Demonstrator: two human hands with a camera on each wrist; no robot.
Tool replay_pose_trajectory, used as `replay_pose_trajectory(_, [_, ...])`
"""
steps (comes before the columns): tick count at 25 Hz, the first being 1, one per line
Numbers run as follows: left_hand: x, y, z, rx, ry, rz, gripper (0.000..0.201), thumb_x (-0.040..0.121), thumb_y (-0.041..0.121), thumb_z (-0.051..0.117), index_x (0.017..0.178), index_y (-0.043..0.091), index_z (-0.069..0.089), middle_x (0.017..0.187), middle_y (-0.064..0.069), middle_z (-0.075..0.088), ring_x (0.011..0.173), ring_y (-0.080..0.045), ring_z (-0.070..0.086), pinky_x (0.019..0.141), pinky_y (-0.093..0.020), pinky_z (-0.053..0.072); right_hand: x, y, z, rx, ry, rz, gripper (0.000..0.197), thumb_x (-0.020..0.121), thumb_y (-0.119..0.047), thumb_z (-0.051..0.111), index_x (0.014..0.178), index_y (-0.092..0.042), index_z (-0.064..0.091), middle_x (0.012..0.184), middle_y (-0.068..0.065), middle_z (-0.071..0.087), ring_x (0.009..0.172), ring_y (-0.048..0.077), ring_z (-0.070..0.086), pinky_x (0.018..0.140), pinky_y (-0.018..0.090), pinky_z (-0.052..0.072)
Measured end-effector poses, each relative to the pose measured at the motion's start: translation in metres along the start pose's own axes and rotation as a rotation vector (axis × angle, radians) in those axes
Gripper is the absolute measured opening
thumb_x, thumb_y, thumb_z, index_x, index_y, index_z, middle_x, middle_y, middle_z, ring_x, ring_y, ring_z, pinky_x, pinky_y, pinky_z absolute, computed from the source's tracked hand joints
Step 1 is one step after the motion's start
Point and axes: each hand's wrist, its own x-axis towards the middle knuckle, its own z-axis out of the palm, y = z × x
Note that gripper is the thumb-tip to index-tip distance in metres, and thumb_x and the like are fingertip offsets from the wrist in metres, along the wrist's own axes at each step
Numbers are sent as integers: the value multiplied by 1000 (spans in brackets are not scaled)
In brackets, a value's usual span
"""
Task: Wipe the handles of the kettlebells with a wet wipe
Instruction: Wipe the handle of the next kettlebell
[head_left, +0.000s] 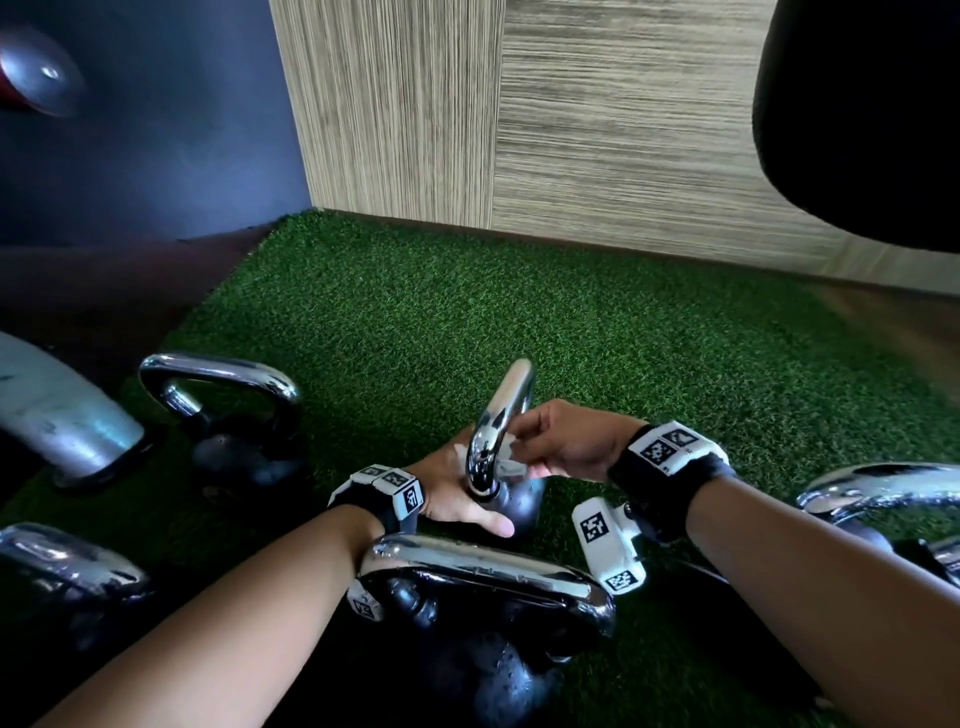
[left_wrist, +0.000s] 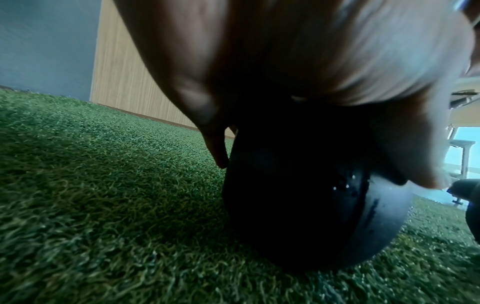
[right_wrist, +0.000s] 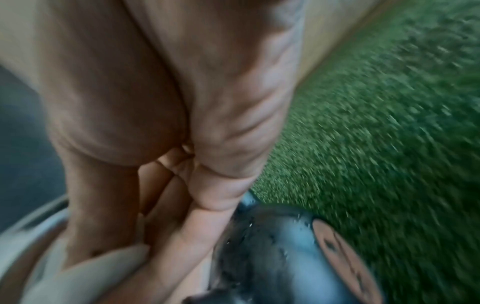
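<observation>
The kettlebell (head_left: 511, 501) being cleaned stands upright on the green turf (head_left: 597, 332) in the middle of the scene, its dark round body down and its chrome handle (head_left: 501, 415) rising as a loop seen nearly edge-on, the loop's long axis running near to far. The handle is bright and mirror-like; the body is black, matte and flecked with droplets. The right hand (head_left: 563, 441) has its fingers curled, pinching a white wet wipe (head_left: 511, 460) against the near leg of the handle, low down by the body. The left hand (head_left: 457, 491) lies against the left side of the body, thumb pointing right across its near face. The left wrist view adds what the head view hides: the fingers (left_wrist: 215, 144) reach straight down the ball's side toward the turf, spread rather than clenched. The right wrist view, blurred, shows the curled fingers (right_wrist: 207, 205) close up and a round tan label (right_wrist: 345, 257) on the body. Other kettlebells stand around: one far left (head_left: 228, 415), one nearest (head_left: 488, 597), one at the left edge (head_left: 67, 566), one at the right edge (head_left: 883, 499). A wood-grain wall (head_left: 519, 114) lies beyond.
</observation>
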Motion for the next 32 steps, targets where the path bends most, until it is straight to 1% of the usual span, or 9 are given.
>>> replay_pose_trajectory(1, [0, -1, 1, -8, 31, 3, 79, 76, 47, 85, 146, 34, 52, 146, 30, 38, 133, 5, 29, 120, -13, 16, -2, 1, 0, 108, 3, 11, 22, 89, 13, 56, 107, 10, 67, 101, 20, 74, 86, 26, 76, 75, 33, 63])
replay_pose_trajectory(3, [0, -7, 5, -73, 78, -68, 90, 68, 44, 92, 146, 28, 49, 141, 21, 42, 131, 0, 37, 116, -16, 25, 0, 4, -2, 311, 65, 1, 29, 82, 8, 58, 110, 11, 65, 97, 21, 75, 82, 27, 77, 70, 33, 65])
replay_pose_trajectory(5, [0, -7, 4, -140, 77, -166, 101, 63, 46, 94, 146, 28, 40, 138, 13, 42, 133, -10, 44, 111, -22, 32, 5, 7, -8, 469, 149, -33, 39, 81, 6, 60, 120, 14, 60, 105, 24, 74, 87, 28, 76, 76, 36, 66])
replay_pose_trajectory(7, [2, -12, 7, -156, 61, -186, 96, 65, 43, 94, 144, 30, 41, 137, 13, 43, 128, -8, 44, 109, -22, 33, 4, 8, -7, 523, 166, -43, 39, 83, 7, 60, 121, 14, 59, 108, 25, 73, 90, 29, 76, 81, 37, 64])
replay_pose_trajectory(10, [1, -16, 10, -137, 82, -169, 96, 62, 49, 94, 142, 34, 42, 143, 7, 45, 127, -8, 43, 111, -23, 32, 3, 7, 5, 470, 179, -50, 17, 91, 13, 52, 102, 11, 65, 93, 21, 76, 78, 26, 78, 68, 33, 66])
replay_pose_trajectory(15, [7, -18, 12, -133, 64, -220, 99, 51, 67, 87, 135, 33, 47, 132, 5, 52, 122, -14, 52, 113, -37, 44, 16, 0, 0, 489, 559, -184, 13, 89, 15, 59, 98, 7, 63, 92, 21, 70, 59, 21, 74, 48, 25, 61])
replay_pose_trajectory(18, [7, -21, 16, -137, 97, -206, 101, 46, 72, 85, 133, 34, 49, 130, 5, 54, 120, -12, 54, 112, -38, 45, 19, 6, 8, 442, 602, -237, 17, 84, 17, 65, 90, 3, 60, 83, 16, 68, 53, 19, 72, 45, 25, 59])
replay_pose_trajectory(24, [6, -19, 15, -147, 88, -175, 90, 49, 65, 88, 126, 36, 50, 131, 5, 53, 122, -15, 51, 115, -41, 41, 26, 1, 0, 196, 896, -324, 19, 78, 8, 80, 84, -2, 65, 91, 22, 75, 73, 30, 75, 75, 45, 64])
replay_pose_trajectory(32, [11, -26, 21, -142, 107, -113, 109, 50, 69, 89, 142, 31, 41, 139, 5, 49, 124, -12, 52, 115, -42, 43, 50, 2, 0, -66, 1106, -217, 20, 75, 4, 73, 72, -15, 67, 79, 9, 74, 70, 26, 77, 65, 49, 65])
